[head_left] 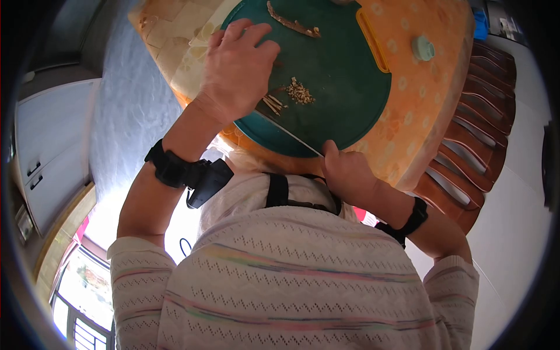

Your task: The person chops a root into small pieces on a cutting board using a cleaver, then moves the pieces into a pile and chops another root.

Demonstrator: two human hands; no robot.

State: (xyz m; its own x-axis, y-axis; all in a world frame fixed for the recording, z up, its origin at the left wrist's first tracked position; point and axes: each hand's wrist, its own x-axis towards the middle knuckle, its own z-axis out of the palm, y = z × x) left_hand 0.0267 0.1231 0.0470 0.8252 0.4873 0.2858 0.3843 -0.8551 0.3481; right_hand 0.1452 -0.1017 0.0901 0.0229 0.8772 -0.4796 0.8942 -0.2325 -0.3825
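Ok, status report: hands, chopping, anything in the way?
Right hand grips knife. Left hand beside thin sticks, grip hidden. Chopped pile on green board. Brown piece farther off, clear of knife.

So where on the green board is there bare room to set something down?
Bare: the green board between the chopped pile and yellow strip. Crowded: its left side, with the left hand, thin sticks and blade.
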